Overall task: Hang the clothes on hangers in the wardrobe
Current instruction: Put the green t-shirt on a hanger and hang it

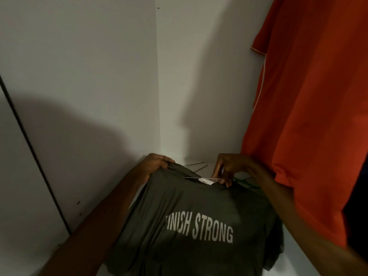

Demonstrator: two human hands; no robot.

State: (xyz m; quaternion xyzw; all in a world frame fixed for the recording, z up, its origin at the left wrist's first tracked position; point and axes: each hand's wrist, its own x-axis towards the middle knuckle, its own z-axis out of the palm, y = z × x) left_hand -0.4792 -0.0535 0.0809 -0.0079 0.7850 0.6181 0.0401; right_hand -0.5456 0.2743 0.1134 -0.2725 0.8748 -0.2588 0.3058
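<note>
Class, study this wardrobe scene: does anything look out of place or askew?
Yes. Loose hangers lie flat on the wardrobe floor behind the grey T-shirt instead of hanging. The left hand bunches the shirt's shoulder while the right hand pinches its collar, so it sits crumpled. The orange shirt hangs normally.

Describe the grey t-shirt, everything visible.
The grey t-shirt is dark, soft knit fabric, with "FINISH STRONG" printed in pale letters and a white neck label. It is held spread out in front of the wardrobe interior. The left hand grips its left shoulder; the right hand pinches the collar by a thin wire.
</note>
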